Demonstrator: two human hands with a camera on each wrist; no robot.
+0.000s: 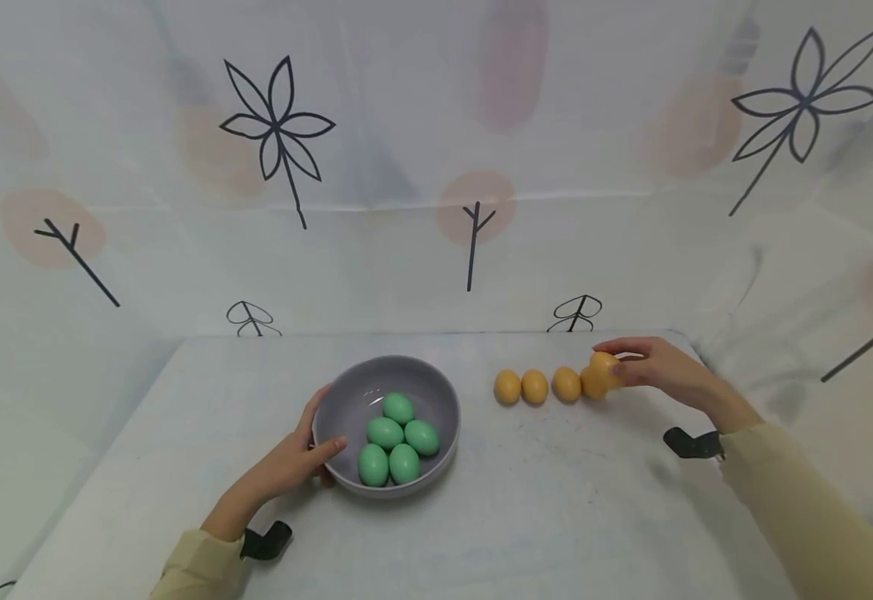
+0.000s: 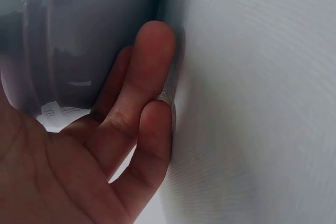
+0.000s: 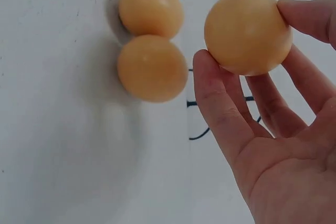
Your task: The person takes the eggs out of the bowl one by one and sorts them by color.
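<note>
See sleeve [image 1: 804, 500] closest in head view, gray bowl [image 1: 361, 387] of green eggs [image 1: 385, 433] gripped by left hand [image 1: 290, 465]. Left wrist: fingers [image 2: 152, 61] by bowl. Right wrist: yellow egg [image 3: 248, 32] pinched by right hand [image 3: 286, 156] near more yellow eggs [image 3: 152, 69]; could drop if held loosely.

Apparently a screened-off booth: pale sheeting [image 1: 391, 275] printed with flowers [image 1: 275, 127] and twigs [image 1: 472, 250] rises at the far, left and right sides of a white table [image 1: 526, 517].

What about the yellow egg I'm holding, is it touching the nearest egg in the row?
Apart. The right wrist view shows a pale gap between the held egg and the nearest yellow egg.
</note>
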